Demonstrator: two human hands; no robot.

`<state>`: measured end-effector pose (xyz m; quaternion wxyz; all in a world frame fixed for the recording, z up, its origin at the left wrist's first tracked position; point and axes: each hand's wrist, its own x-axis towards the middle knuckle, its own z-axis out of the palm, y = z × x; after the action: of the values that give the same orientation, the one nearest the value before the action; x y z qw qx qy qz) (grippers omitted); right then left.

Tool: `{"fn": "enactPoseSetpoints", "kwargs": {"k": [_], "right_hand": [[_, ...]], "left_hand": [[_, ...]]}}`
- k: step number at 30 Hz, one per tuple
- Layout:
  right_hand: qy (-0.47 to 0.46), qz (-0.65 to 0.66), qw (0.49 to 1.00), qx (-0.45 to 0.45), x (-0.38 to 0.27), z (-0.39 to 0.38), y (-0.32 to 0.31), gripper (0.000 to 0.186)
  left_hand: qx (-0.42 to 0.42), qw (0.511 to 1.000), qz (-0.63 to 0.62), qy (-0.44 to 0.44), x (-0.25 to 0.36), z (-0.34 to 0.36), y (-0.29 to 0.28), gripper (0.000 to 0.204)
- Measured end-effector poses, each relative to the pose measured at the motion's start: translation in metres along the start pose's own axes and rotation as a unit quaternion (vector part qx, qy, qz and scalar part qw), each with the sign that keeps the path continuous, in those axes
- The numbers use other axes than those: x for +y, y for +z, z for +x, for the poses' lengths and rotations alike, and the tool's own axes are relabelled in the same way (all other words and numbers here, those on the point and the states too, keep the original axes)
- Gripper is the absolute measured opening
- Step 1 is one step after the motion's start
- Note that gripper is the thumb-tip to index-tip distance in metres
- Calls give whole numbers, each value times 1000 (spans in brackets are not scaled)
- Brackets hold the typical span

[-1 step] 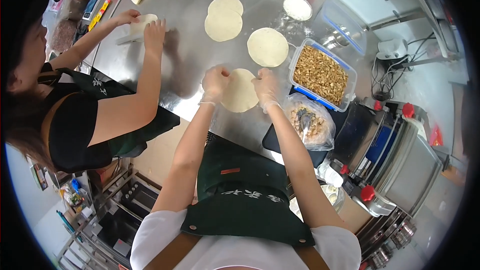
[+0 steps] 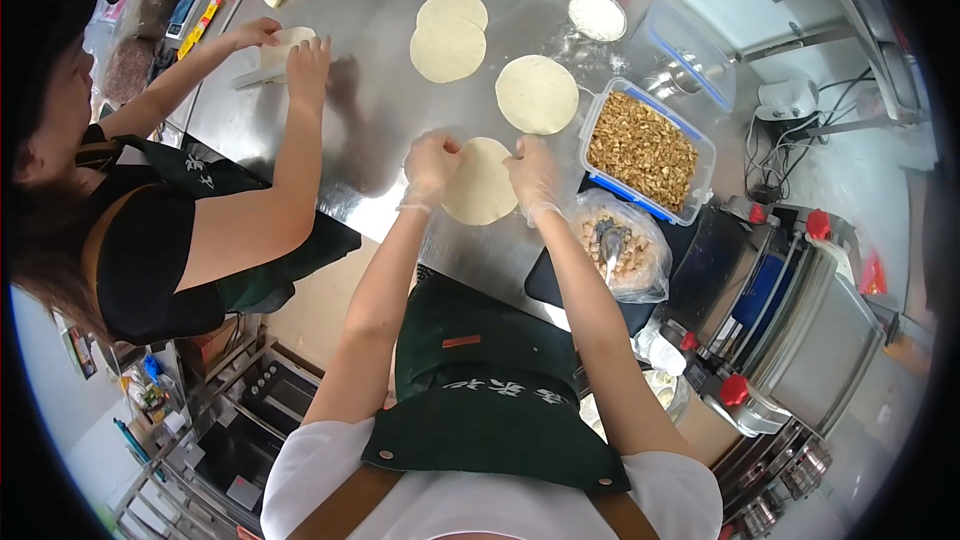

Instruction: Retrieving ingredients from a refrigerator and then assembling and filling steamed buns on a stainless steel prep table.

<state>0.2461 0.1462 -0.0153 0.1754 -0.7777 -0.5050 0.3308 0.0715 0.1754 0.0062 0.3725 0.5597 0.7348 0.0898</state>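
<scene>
Nothing visibly moved since the earlier frame, so I read the work as unchanged: one dough round (image 2: 480, 183) lies over the counter (image 2: 375, 10) between the fingers of my left hand (image 2: 432, 168) and right hand (image 2: 532, 170). Both reach its upper edge; blur stops me telling whether they're clamped. Beyond the fingers I count three more rounds (image 2: 537, 94) and one powder bowl (image 2: 597, 17); rightward, one tub (image 2: 636, 198) and one bag (image 2: 652, 265).

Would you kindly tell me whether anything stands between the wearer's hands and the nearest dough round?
Nothing visible does: the left hand and the right hand are at opposite edges of the dough round, with no object blocking either. The container of brown pieces sits farther right.
</scene>
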Motion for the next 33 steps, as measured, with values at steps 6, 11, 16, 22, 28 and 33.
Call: {"fn": "enactPoseSetpoints", "kwargs": {"k": [6, 11, 16, 22, 28, 33], "right_hand": [[-326, -69, 941, -57, -12, 9, -17, 36], [-360, -47, 921, -138, 6, 10, -14, 25], [-298, -124, 936, -140, -8, -25, -19, 21], [-299, -165, 936, -81, -12, -67, -34, 22], [-163, -151, 972, -79, -37, -97, -61, 23], [-300, -228, 925, 37, -78, -129, -103, 19]], "left_hand": [[-27, 974, -102, 199, -22, -32, -1, 17], [-4, 950, -183, 252, -33, -37, -3, 22], [18, 944, -51, 326, -53, -30, -11, 22], [-72, 954, -129, 261, -59, -41, -6, 21], [-147, 944, -219, 198, -46, -52, -12, 20], [-190, 932, -252, 176, -18, -68, -29, 28]]}}
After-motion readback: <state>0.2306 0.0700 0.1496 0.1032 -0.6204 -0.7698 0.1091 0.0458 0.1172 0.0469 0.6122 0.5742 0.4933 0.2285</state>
